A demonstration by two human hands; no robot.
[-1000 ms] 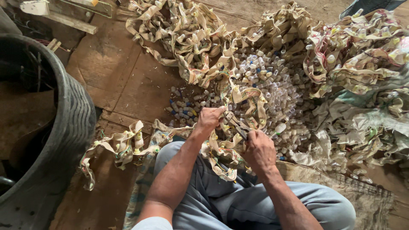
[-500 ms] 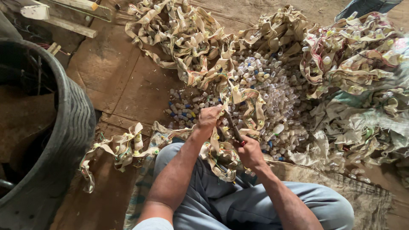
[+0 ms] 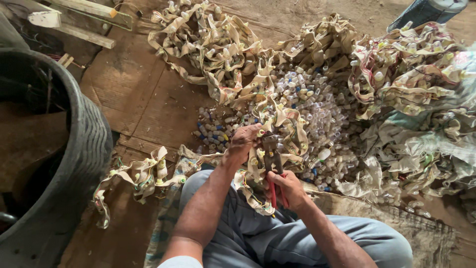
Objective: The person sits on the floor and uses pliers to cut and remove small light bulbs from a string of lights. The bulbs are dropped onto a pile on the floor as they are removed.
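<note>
My left hand (image 3: 241, 145) grips a beige cloth strip (image 3: 255, 171) studded with small sockets and thin coloured wires, holding it up in front of me. My right hand (image 3: 286, 188) is closed on red-handled pliers (image 3: 271, 164), whose dark jaws point up and meet the strip right beside my left fingers. The strip trails down over my lap and off to the left across the floor (image 3: 144, 173). Just beyond my hands lies a heap of small loose sockets (image 3: 317, 119), white, clear and blue.
A big dark tub (image 3: 74, 164) stands at the left. More tangled strips (image 3: 213, 44) are piled at the back and to the right (image 3: 411, 74). Wooden slats (image 3: 79, 20) lie at the top left. I sit on a woven mat (image 3: 421, 233) in grey trousers.
My right hand has slid down from the strip to the pliers' red handles, and the pliers now stand upright with their jaws at the strip. My left hand has stayed in place.
</note>
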